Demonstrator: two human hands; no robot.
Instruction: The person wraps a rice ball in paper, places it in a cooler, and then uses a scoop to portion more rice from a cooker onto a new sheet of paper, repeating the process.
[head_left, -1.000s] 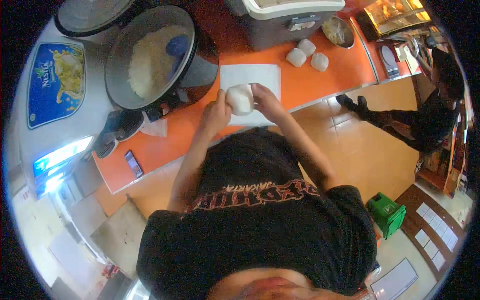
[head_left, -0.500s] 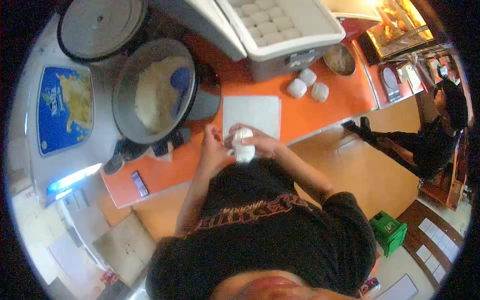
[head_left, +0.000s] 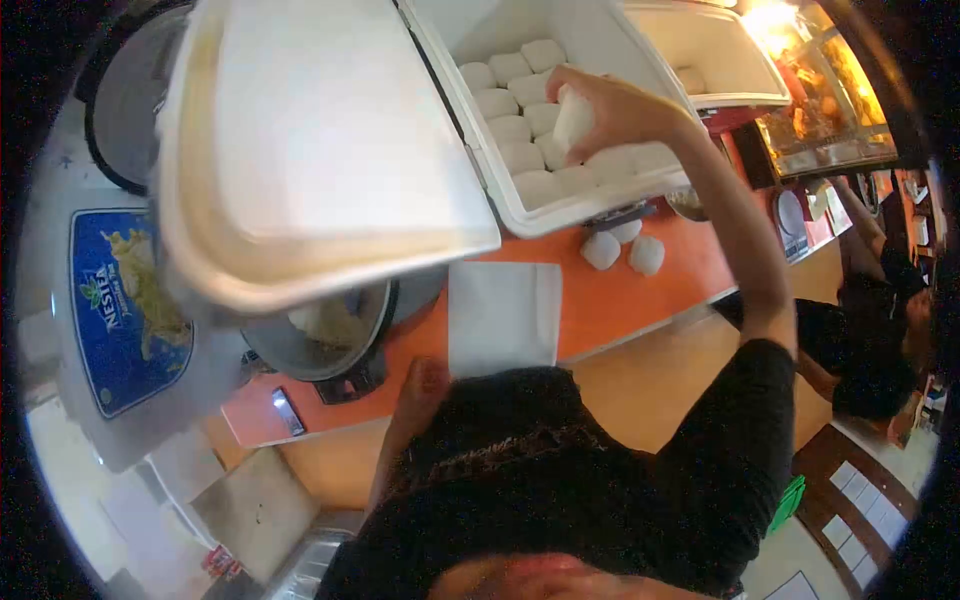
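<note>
Over the open white box (head_left: 600, 203) at the far edge of the table (head_left: 600, 300), I have the right hand (head_left: 615, 105) closed around a white packet (head_left: 573, 120). It holds the packet just above the rows of packets (head_left: 510, 130) that fill the box, towards the box's right side. I cannot tell from my feed whether the held packet touches the ones beneath it. The arm reaches out long from the right shoulder, across the table's right end.

Down at the near edge of the table I see the left hand (head_left: 425, 385), lying against the rim just left of a white sheet of paper (head_left: 503, 315). It holds nothing that I can make out, and I cannot tell whether its fingers are spread or curled. The sheet lies flat in the middle of the table, reaching close to the near edge.

Three loose packets (head_left: 601, 250) sit together on the table right of the sheet, close under the front wall of the box. The box's lid (head_left: 310, 130) stands thrown open to the left and hangs over a metal pot (head_left: 320, 335), hiding most of it. A phone (head_left: 288, 412) lies near the table's near left corner. A second white box (head_left: 720, 60) stands open beyond the first. Another person (head_left: 880, 350) is off past the right end of the table.
</note>
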